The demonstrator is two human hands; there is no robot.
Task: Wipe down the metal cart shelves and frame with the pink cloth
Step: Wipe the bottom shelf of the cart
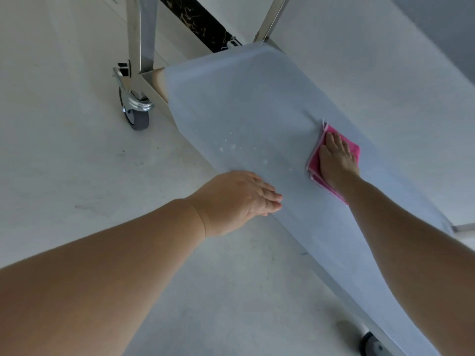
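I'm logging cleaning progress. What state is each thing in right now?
shelf: white droplets spotted near its middle.
cloth: appears folded, lying flat on the shelf.
right hand: fingers straight, pressing on the cloth.
left hand: fingers straight, resting on the shelf's near edge.
wheel: standing on the floor below a corner post.

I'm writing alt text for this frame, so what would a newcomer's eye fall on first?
The bright pink cloth, pressed flat under the right hand toward the right side, stands out first against the pale metal shelf. Next comes the left hand resting on the shelf's near edge, with a few whitish droplets just beyond it.
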